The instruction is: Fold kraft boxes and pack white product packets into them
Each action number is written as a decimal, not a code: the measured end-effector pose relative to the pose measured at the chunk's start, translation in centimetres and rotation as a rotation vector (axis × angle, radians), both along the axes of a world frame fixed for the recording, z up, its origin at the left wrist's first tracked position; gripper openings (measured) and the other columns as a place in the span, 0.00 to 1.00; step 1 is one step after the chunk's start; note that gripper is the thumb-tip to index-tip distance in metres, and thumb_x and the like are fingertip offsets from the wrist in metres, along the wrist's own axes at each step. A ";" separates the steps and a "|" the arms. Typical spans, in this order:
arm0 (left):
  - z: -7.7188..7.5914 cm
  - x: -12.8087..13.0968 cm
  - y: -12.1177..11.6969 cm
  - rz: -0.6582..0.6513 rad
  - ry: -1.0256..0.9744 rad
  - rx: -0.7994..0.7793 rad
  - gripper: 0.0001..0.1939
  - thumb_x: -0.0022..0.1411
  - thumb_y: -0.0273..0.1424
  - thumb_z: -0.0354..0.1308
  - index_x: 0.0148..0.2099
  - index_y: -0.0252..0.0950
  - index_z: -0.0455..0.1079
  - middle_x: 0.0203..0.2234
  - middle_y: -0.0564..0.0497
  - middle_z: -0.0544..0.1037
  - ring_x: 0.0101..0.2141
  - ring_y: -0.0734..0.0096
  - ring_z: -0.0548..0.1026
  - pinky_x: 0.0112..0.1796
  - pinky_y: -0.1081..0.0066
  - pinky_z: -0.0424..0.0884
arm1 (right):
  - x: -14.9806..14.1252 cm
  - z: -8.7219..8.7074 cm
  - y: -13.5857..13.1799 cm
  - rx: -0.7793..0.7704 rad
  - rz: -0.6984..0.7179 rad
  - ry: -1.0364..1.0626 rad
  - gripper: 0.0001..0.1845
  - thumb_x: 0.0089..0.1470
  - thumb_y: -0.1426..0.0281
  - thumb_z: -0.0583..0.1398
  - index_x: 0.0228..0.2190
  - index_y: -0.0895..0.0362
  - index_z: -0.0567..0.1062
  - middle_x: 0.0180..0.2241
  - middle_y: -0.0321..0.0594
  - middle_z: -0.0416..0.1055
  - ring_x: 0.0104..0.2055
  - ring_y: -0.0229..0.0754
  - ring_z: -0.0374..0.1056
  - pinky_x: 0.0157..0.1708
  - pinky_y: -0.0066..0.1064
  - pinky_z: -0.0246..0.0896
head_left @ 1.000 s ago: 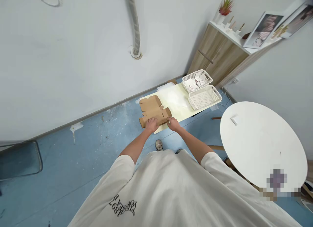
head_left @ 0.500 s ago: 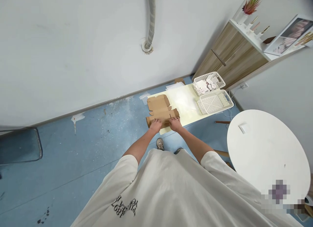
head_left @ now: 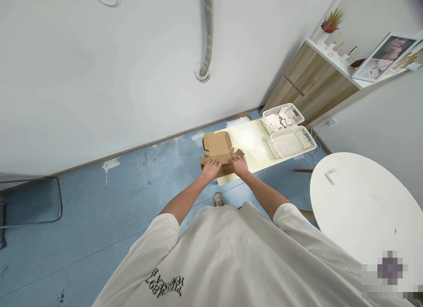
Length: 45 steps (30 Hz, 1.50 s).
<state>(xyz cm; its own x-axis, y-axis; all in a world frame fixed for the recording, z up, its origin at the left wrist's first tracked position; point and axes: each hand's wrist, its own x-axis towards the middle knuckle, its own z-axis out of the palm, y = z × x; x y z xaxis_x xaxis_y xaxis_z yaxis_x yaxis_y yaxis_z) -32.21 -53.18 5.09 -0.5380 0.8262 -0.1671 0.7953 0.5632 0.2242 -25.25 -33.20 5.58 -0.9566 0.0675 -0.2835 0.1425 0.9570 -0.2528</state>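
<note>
A brown cardboard box (head_left: 217, 144), partly folded, lies on the left part of a pale yellow table (head_left: 256, 164), its lid panel spread flat toward the wall. Over its near part, my left hand (head_left: 211, 168) curls its fingers onto the folded panel. My right hand (head_left: 239, 164) grips the same panel near its right end, beside a raised side flap. The fingertips of both hands are partly hidden by the hands and the cardboard.
Two white perforated baskets stand at the table's right end: one (head_left: 280, 117) holds small white packets, the other (head_left: 292, 142) is nearer. A round white table (head_left: 357, 188) is at right, a wooden cabinet (head_left: 317, 78) behind. A dark-framed chair (head_left: 31, 201) stands at far left.
The near panel has been folded further, and both hands have shifted on it slightly. The whole view has moved a little downward and right with the head.
</note>
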 end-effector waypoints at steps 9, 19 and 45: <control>5.3 -1.4 1.0 0.077 0.077 0.122 0.28 0.67 0.20 0.47 0.67 0.36 0.62 0.58 0.38 0.72 0.57 0.52 0.69 0.59 0.56 0.58 | -1.9 4.5 1.6 0.000 0.000 0.195 0.27 0.65 0.74 0.48 0.60 0.56 0.72 0.52 0.51 0.74 0.59 0.61 0.55 0.59 0.50 0.47; 10.8 -2.4 6.4 0.103 0.208 0.270 0.22 0.70 0.22 0.43 0.60 0.40 0.69 0.54 0.39 0.71 0.58 0.50 0.65 0.58 0.53 0.59 | -0.5 8.9 5.9 -0.039 -0.083 0.324 0.33 0.66 0.74 0.46 0.70 0.57 0.57 0.66 0.46 0.61 0.67 0.58 0.49 0.67 0.49 0.46; 15.9 27.4 46.6 -0.563 0.212 0.680 0.19 0.69 0.27 0.49 0.60 0.36 0.70 0.52 0.38 0.75 0.54 0.49 0.70 0.54 0.52 0.64 | 39.0 13.3 37.3 0.252 -0.662 0.789 0.28 0.67 0.73 0.48 0.65 0.58 0.66 0.62 0.53 0.67 0.66 0.55 0.58 0.66 0.58 0.55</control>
<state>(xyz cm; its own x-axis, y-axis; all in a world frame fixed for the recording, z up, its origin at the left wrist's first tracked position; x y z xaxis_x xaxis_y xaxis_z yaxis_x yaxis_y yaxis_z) -4.76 -6.58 20.96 0.0114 0.8603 0.5097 0.9754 -0.1217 0.1836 13.78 4.08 18.93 -0.6149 0.6126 0.4966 0.5361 0.7865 -0.3064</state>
